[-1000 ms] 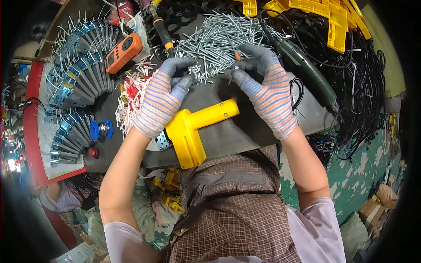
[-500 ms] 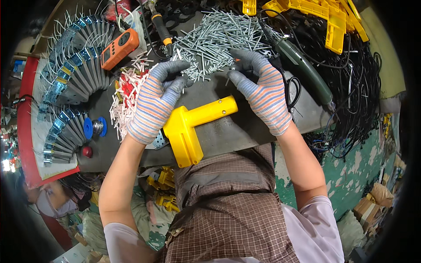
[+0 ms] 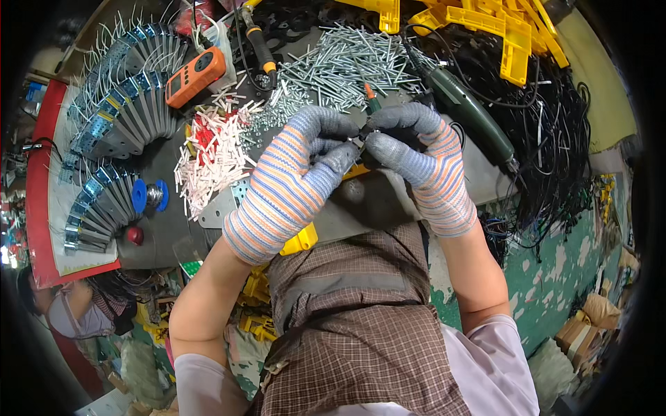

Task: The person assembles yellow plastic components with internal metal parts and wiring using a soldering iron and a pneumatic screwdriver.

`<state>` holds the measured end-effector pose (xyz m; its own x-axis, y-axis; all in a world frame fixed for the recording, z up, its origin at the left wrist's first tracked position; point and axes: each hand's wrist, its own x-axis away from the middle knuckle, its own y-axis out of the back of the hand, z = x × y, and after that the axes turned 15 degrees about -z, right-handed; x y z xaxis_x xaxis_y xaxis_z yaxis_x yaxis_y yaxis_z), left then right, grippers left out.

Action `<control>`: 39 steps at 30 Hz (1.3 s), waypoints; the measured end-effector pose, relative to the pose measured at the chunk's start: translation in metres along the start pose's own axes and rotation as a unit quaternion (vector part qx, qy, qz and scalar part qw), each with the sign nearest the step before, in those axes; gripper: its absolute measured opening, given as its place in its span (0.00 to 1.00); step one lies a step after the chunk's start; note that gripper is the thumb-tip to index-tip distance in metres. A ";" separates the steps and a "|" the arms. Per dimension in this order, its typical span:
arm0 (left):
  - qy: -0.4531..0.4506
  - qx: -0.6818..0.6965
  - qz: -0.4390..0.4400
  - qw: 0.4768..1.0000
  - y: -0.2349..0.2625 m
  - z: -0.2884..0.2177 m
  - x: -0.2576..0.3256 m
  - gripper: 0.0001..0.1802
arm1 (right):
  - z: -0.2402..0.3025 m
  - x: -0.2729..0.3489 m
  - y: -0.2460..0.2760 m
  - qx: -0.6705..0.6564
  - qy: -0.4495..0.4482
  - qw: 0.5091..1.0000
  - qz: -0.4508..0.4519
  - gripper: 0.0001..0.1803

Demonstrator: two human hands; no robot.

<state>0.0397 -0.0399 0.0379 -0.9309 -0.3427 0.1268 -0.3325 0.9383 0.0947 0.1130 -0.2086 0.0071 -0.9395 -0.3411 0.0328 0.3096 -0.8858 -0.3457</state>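
Note:
Both my gloved hands meet over the middle of the bench, fingertips pinched together. Small dark and metallic bits show between the fingers of my left hand (image 3: 291, 180) and my right hand (image 3: 431, 163); their kind I cannot make out. Beneath my left hand lies a yellow plastic housing with a tubular handle (image 3: 300, 239), mostly hidden. Just beyond the fingertips is a pile of long silver screws (image 3: 354, 62), with smaller screws (image 3: 277, 111) at its near left. A thin tool with an orange tip (image 3: 370, 91) points away beside my right fingers.
White sleeve-like pieces (image 3: 218, 156) lie left of my hands, near an orange meter (image 3: 195, 76), a solder spool (image 3: 150, 196) and rows of blue-and-grey wired parts (image 3: 128, 114). At the right are a green electric screwdriver (image 3: 472, 111), black cables (image 3: 555, 139) and yellow housings (image 3: 517, 41).
My hands have come together from apart, the left moving right, and their fingertips now meet. The yellow housing is now mostly covered by my left hand.

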 end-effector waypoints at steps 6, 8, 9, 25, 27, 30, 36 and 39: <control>0.083 0.049 0.039 0.995 -0.012 -0.001 0.019 0.13 | 0.008 0.023 0.023 0.172 0.218 0.961 0.011 0.10; 0.119 0.043 0.073 0.989 -0.014 0.000 0.023 0.14 | 0.012 0.025 0.034 0.273 0.389 0.879 0.040 0.12; 0.112 0.069 0.078 0.988 -0.017 0.002 0.024 0.14 | 0.014 0.030 0.039 0.323 0.431 0.841 0.040 0.14; -0.324 -0.187 -0.022 0.927 -0.062 0.028 0.049 0.09 | 0.030 0.077 0.053 0.302 0.097 0.942 -0.112 0.13; -0.204 -0.118 -0.020 0.972 -0.064 0.030 0.051 0.09 | 0.030 0.076 0.053 0.264 0.067 0.955 -0.116 0.14; 0.005 0.042 0.001 0.999 -0.068 0.031 0.053 0.09 | 0.029 0.073 0.055 0.206 0.029 0.970 -0.124 0.14; -0.283 -0.148 -0.006 0.948 -0.077 0.041 0.052 0.14 | 0.031 0.076 0.064 0.187 -0.028 0.970 -0.150 0.14; -0.460 -0.295 -0.015 0.837 -0.079 0.047 0.052 0.13 | 0.037 0.087 0.074 0.130 -0.122 0.972 -0.156 0.13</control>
<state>0.0102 -0.1294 -0.0096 -0.7358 0.0692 -0.6737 -0.4781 0.6514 0.5891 0.0595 -0.3157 0.0190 -0.9406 -0.0796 0.3302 0.0715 -0.9968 -0.0365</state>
